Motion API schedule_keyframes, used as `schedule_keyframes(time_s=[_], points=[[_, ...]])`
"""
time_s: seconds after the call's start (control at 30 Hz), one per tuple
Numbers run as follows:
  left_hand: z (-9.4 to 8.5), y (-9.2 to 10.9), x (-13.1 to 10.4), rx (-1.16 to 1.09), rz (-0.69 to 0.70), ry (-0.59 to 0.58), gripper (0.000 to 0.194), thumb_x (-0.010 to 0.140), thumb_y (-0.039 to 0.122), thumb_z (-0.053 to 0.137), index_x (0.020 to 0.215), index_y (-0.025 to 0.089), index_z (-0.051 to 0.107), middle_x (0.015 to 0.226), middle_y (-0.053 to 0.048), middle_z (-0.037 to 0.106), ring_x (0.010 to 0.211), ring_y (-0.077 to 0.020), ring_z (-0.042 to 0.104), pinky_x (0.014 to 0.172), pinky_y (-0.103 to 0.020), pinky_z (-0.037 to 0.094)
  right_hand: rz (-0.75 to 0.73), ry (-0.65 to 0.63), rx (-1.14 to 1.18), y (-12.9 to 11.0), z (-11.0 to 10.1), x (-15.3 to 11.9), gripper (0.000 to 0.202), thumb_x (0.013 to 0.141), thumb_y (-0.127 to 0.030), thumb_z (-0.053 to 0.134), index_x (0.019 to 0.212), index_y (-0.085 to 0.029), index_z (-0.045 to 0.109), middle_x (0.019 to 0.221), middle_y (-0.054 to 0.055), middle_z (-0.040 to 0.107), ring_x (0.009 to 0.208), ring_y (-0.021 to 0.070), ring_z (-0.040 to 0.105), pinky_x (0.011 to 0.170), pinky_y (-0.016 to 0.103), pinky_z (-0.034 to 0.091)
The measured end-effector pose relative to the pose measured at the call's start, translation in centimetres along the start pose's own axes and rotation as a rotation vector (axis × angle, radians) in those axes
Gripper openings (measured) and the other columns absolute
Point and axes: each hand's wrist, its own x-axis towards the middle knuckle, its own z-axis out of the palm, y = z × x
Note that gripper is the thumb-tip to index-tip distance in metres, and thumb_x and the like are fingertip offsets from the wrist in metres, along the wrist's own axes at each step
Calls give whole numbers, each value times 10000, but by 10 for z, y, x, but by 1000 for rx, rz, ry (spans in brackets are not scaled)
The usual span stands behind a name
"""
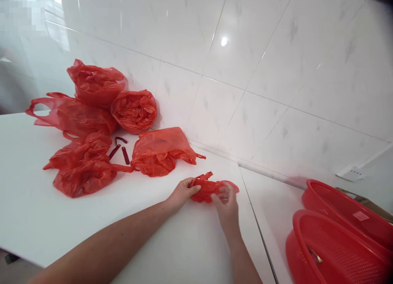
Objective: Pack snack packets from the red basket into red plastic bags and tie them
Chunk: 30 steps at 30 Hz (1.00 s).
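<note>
Near the middle of the white table, a crumpled red plastic bag [204, 190] lies between my two hands. My left hand [184, 190] pinches its left end, thumb on top. At its right end, my right hand [226, 200] touches the bag with curved fingers held apart, slightly blurred. Beyond my left hand sits another red bag [161, 151] with a loose handle. Farther left are several bunched red bags, one of them a round bundle [135, 111] by the wall. Small dark red strips [125, 155] lie among them.
Two red plastic baskets stand at the right, the nearer one [344, 243] with perforated sides and a small shiny item inside. A white tiled wall [184, 38] runs behind the table [147, 206]. A seam in the tabletop passes right of my right hand.
</note>
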Motion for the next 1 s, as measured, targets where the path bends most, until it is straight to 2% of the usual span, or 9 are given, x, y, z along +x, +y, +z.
schedule_keyframes(time_s=[0.07,0.13,0.23,0.37,0.53,0.67,0.8,0.9,1.0], points=[[1,1,-3,-34,-34,-116,337,708,380,713,924,135,626,805,-40,667,707,-158,610,674,-281,460,-39,-112,32,1,15,-3,563,605,-366,732,1131,-277,550,1138,27,572,976,223,543,788,324,471],[1,-1,-4,-92,-83,-136,334,715,386,705,917,131,629,803,-45,666,733,-161,617,715,-295,471,26,-120,134,9,21,0,345,586,-322,739,908,-254,638,983,14,627,894,219,562,764,328,470],[-2,-2,0,-233,-150,-26,263,733,366,670,862,148,602,642,-2,611,679,-160,618,738,-335,495,186,9,333,28,10,12,162,641,-329,692,734,-223,611,709,-11,618,695,179,569,655,314,477],[-14,6,8,-347,-110,148,169,748,323,613,762,168,546,444,89,364,489,-96,502,635,-277,495,277,185,568,47,-21,29,215,669,-305,650,852,-229,566,794,-16,650,747,160,628,674,302,523],[-35,18,15,-328,-33,254,185,679,261,642,692,185,474,430,108,320,441,-66,412,616,-240,480,365,312,810,59,-51,40,191,635,-149,611,766,-236,502,693,-55,637,691,110,646,684,264,552],[-42,17,18,-261,36,334,298,637,247,650,622,201,356,443,106,322,454,-70,413,633,-258,482,432,356,926,57,-56,44,128,667,-124,540,720,-225,481,628,-70,619,603,91,633,634,249,559],[-37,14,19,-119,92,412,234,709,313,593,662,203,391,479,100,311,446,-78,389,593,-271,460,441,344,965,47,-51,43,110,692,-170,540,789,-222,543,728,-58,667,674,115,660,611,254,559],[-28,19,13,15,149,500,160,728,283,588,835,201,501,611,53,452,575,-120,487,694,-328,468,453,319,959,40,-46,40,132,726,-283,569,838,-216,587,792,-35,688,725,155,671,621,302,568],[-15,26,-2,452,433,583,381,727,185,587,1099,218,512,1050,-63,569,1023,-217,523,943,-421,386,478,304,935,37,-39,38,211,732,-366,606,866,-205,619,809,-24,697,739,163,670,644,307,570]])
